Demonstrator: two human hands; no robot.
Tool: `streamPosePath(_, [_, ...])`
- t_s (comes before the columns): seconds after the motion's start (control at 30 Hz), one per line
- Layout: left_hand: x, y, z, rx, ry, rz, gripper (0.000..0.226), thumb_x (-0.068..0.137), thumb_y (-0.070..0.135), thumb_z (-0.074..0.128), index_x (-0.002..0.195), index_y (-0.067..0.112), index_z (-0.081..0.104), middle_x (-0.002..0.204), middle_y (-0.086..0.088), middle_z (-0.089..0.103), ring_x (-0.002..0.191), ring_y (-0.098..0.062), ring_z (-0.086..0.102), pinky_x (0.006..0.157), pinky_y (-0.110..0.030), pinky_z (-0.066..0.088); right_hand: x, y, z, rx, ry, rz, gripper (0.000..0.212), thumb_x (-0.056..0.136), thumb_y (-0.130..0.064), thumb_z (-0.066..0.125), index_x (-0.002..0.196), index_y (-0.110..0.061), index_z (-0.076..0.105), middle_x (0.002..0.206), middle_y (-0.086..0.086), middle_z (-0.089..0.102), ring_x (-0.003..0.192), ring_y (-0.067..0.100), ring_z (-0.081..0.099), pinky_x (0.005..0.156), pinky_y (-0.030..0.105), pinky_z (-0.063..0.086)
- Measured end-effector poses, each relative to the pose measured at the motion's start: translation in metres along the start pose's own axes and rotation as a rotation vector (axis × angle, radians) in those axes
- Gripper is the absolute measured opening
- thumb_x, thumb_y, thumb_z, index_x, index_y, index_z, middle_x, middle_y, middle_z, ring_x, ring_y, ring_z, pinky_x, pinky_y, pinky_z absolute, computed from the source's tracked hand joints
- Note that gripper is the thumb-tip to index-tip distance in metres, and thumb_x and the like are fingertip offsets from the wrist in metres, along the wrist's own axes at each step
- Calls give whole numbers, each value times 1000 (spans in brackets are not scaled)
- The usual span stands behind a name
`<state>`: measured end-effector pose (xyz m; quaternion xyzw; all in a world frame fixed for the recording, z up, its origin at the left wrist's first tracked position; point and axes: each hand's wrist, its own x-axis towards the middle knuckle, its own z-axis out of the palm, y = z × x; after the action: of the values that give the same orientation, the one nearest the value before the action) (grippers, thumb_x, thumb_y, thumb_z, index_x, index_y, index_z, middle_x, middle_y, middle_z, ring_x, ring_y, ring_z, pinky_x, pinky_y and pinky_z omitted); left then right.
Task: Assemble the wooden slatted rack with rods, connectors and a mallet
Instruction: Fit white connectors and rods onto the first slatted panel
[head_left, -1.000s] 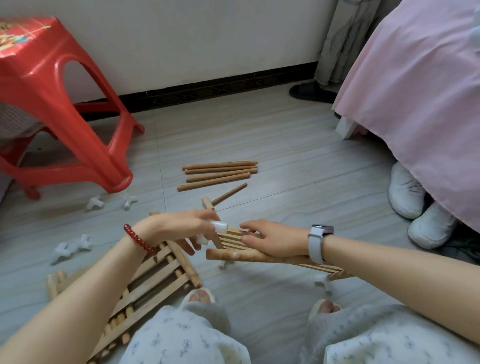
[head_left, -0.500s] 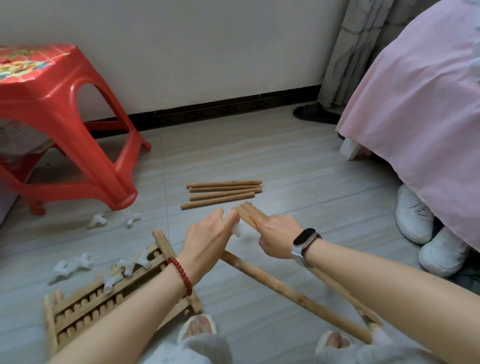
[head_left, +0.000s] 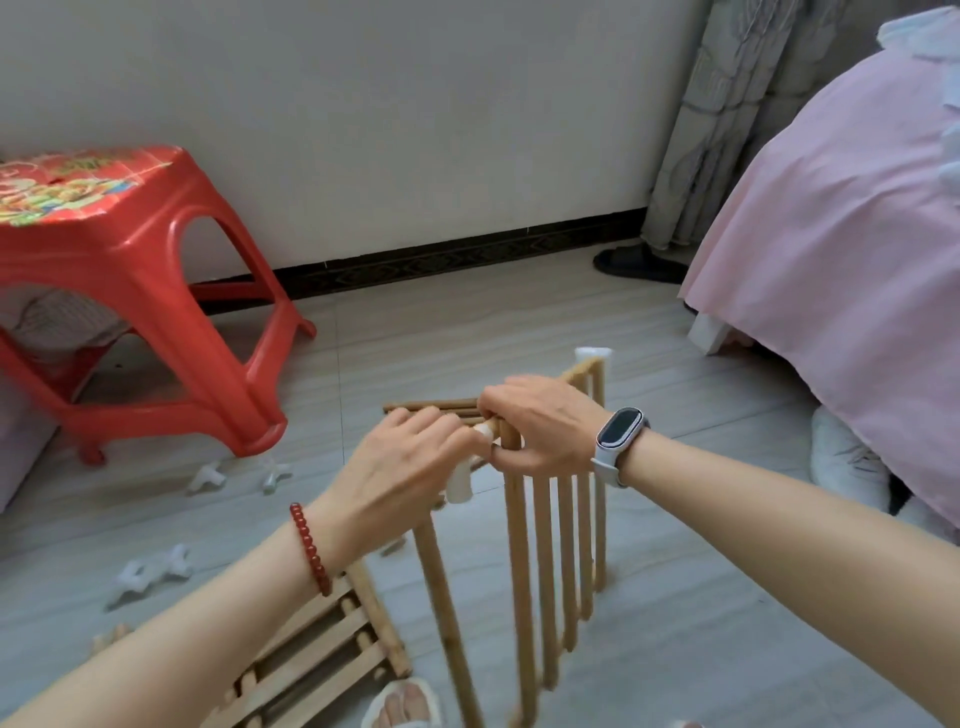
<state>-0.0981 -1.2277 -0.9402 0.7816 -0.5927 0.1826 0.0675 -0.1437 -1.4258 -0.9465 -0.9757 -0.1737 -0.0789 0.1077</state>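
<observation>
Raised since the earlier frame, the slatted panel now stands upright on the floor, between both outstretched arms. The right hand, palm down, curls its fingers over the panel's top rail. The left hand grips a white connector against the panel's near corner, atop a blurred rod.

To my left stands a red plastic stool w/ a colourful printed top, near a plain white wall edged by a dark patterned baseboard. Pale grey tiled floor runs btwn. At right, a pink bedsheet drapes down; grey patterned curtain behind it, a black slipper at the curtain's foot. White sneakers sit under the sheet's edge.
</observation>
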Motion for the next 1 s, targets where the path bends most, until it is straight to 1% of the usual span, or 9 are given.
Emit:
streamPosePath(0.07, [-2, 3, -16, -119, -135, -103, 63, 53, 12, 67, 113, 19, 47, 93, 5, 59, 77, -9, 52, 67, -14, 30, -4, -8, -5, -59, -97, 43, 38, 88, -53, 42, 92, -16, 47, 76, -3, 53, 63, 15, 48, 58, 30, 45])
streamPosePath(0.13, [-7, 8, -25, -194, -297, -165, 60, 67, 34, 52, 124, 19, 43, 102, 7, 54, 87, -5, 44, 75, -13, 33, -12, -21, -4, -92, -240, 18, 36, 90, -57, 44, 87, -21, 43, 76, -5, 52, 61, 12, 48, 52, 21, 39])
streamPosePath(0.27, [-13, 28, -29, 1, -460, -31, 36, 80, 48, 36, 75, 19, 55, 70, 5, 55, 68, -15, 47, 63, -27, 40, -36, -50, -5, -33, -278, -40, 40, 90, -52, 52, 76, -18, 35, 66, 4, 55, 48, 18, 34, 44, 24, 20])
streamPosePath(0.47, [-30, 61, -71, -71, -126, 112, 18, 78, 24, 52, 64, 15, 45, 62, 0, 43, 59, -20, 38, 63, -31, 28, -81, -78, -42, -147, -39, -147, 36, 83, -57, 38, 71, -24, 33, 49, -7, 47, 40, 17, 44, 35, 24, 13])
streamPosePath(0.67, [-64, 29, -84, -110, -246, 49, 10, 66, 30, 57, 66, 22, 52, 69, 8, 57, 84, -20, 56, 82, -33, 28, -117, -43, -36, -211, 6, -55, 36, 87, -57, 36, 74, -24, 29, 48, -5, 47, 38, 21, 48, 38, 20, 19])
streamPosePath(0.77, [-48, 19, -85, -105, -107, 4, 18, 75, 29, 53, 66, 14, 58, 71, 4, 59, 89, -21, 52, 85, -40, 33, -112, -19, -21, -290, -1, -2, 35, 79, -55, 42, 68, -22, 38, 43, -4, 46, 34, 22, 45, 39, 18, 15])
streamPosePath(0.87, [-26, 17, -61, -217, -80, -86, 24, 82, 29, 48, 66, 12, 54, 63, 6, 51, 64, -16, 49, 64, -29, 41, -93, -16, -8, -280, -38, 5, 40, 76, -55, 57, 64, -21, 41, 42, -3, 47, 35, 22, 47, 39, 17, 8])
streamPosePath(0.93, [-24, 15, -33, -365, -97, -259, 26, 83, 37, 43, 80, 14, 57, 62, 13, 50, 55, -11, 48, 52, -26, 37, -83, -17, 4, -241, -39, 25, 41, 77, -55, 57, 66, -20, 40, 44, -2, 52, 37, 24, 50, 43, 16, 0])
streamPosePath(1.0, [-25, 14, -3, -486, -124, -418, 33, 86, 33, 48, 113, 19, 58, 90, 11, 64, 78, -11, 62, 68, -32, 49, -75, -20, 13, -244, 8, 69, 40, 76, -57, 44, 63, -19, 44, 42, -3, 51, 34, 22, 49, 44, 16, -4])
